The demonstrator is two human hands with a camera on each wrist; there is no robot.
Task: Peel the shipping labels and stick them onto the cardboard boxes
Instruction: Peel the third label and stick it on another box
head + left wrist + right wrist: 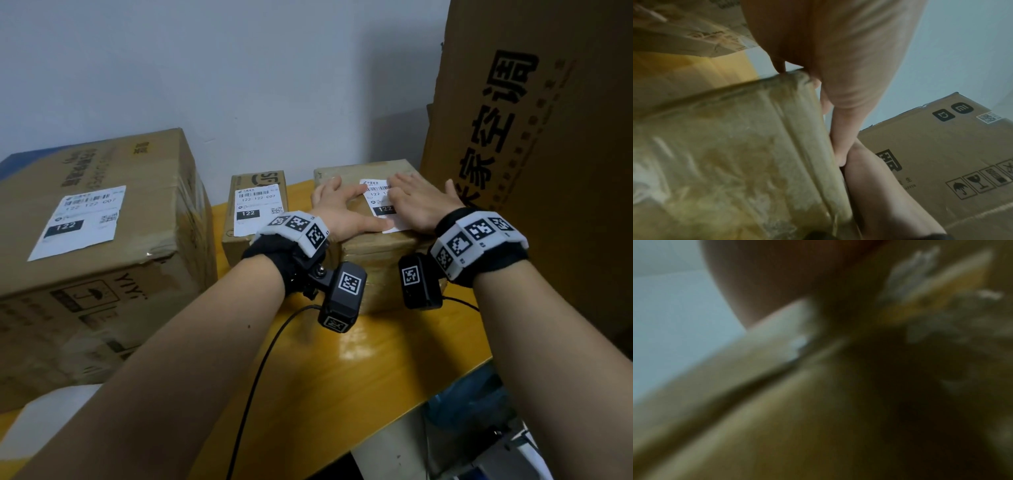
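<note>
Sitting on the yellow desk (pixel 342 377) from left to right are a big box (pixel 102 240), a small box (pixel 255 205) and a taped box (pixel 376 250). Both grips, left hand (pixel 337 210) and right hand (pixel 419 202), press flat and wide on its white label (pixel 380 202).

The right wrist view is too blurred to make out anything but tan and yellow shapes. On the taped box (pixel 373 246), the right hand (pixel 419 202) covers much of the shipping label (pixel 378 202), hiding its printed number past "122 1".
</note>
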